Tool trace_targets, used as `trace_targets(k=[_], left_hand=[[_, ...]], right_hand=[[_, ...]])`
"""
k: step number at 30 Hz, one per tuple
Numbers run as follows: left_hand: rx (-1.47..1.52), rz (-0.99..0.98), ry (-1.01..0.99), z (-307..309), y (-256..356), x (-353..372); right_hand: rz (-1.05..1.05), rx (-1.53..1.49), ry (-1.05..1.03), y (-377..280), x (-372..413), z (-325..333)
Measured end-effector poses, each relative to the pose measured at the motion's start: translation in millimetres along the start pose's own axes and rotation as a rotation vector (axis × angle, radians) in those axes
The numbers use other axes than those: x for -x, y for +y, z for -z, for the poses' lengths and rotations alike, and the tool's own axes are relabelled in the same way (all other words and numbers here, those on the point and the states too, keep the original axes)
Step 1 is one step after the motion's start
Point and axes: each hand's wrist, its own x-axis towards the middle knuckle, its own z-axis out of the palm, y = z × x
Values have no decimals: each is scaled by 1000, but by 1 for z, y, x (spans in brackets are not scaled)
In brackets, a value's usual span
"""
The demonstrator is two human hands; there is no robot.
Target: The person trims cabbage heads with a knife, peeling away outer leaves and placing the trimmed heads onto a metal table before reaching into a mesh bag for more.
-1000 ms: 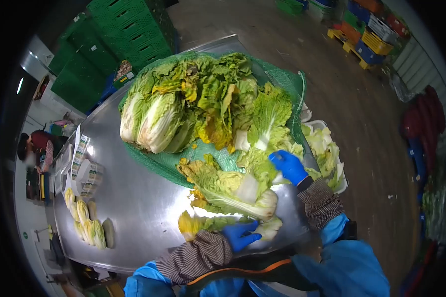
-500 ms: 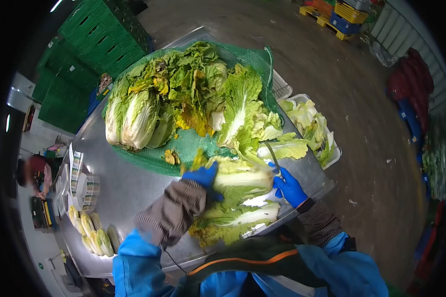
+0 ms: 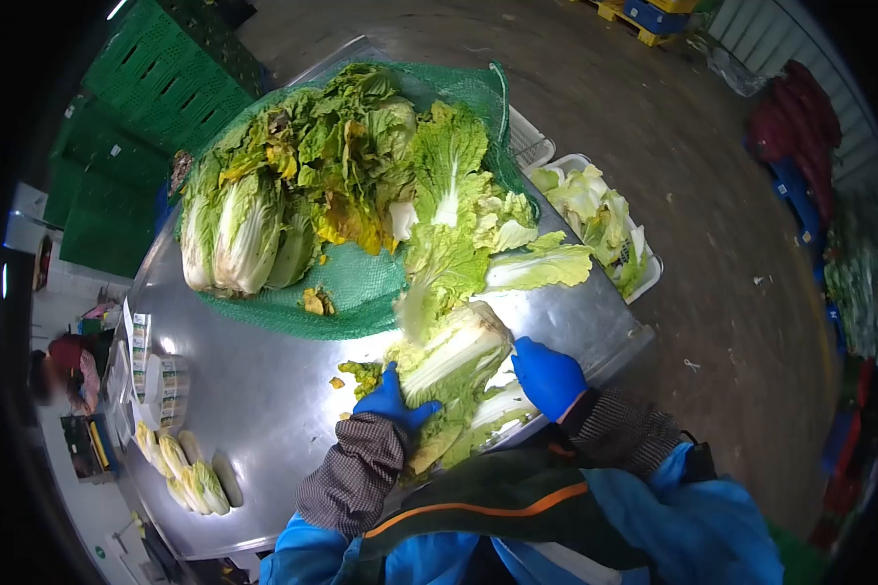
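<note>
A Chinese cabbage (image 3: 458, 346) lies on its side on the metal table in front of me, its pale base toward the right. My left hand (image 3: 392, 402), in a blue glove, rests against its leafy side with thumb and fingers spread. At the base end is my right hand (image 3: 548, 378), also gloved in blue, its fingers closed. The knife seen in it a moment earlier is hidden now. Loose cabbage leaves (image 3: 502, 408) lie under and beside the cabbage, close to my body. A small yellowed leaf scrap (image 3: 364, 375) sits by my left fingertips.
Several untrimmed cabbages (image 3: 249, 229) lie on green netting (image 3: 361, 292) across the table (image 3: 263, 390). A white crate (image 3: 646, 283) of leaves stands off the right edge. Small cabbages (image 3: 187, 476) and a label roll (image 3: 166, 385) are at left. Another person (image 3: 71, 366) is beyond.
The cabbage has turned, its base now tilted up and away. My left hand has moved lower along it and spread. My right hand has turned, hiding the knife blade. The whole view has shifted slightly.
</note>
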Motion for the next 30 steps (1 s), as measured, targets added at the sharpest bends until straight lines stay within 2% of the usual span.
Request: trace_targets(k=[2,5,7,12,15,18,22,24,26,28,29,30], left_hand=[[-14,4,0,-1,2,-3],[-11,1,-19,0,0,-8],[-12,21,-46,2,3,-11],[17,-136,120,-23,-21,-21],[51,-141,165,-33,-27,-16],[118,-194,245,-43,-38,-17],[586,-171,337,-41,-56,-13],[1002,-288,345,-66,-97,-34],[1234,-191,202,-59,-124,-40],[1425,-300,63,-75,-171,-71],[1501,-214,-28,-72,-177,-73],[1359,-175,111,-64,-178,-74]], right_hand=[[-31,54,5,8,0,-18],[-57,-165,-24,20,-5,-35],[-89,-73,-46,24,-14,-45],[-281,-12,-225,31,-34,-56],[-347,-153,-351,37,-46,-42],[-260,-367,-295,42,-46,-37],[-143,-525,-189,31,-50,-32],[-61,-553,-122,23,-49,-22],[-40,-678,-81,22,-50,-23],[-66,-796,-113,31,-54,-38],[-62,-693,-76,21,-52,-33],[-50,-689,-54,16,-53,-33]])
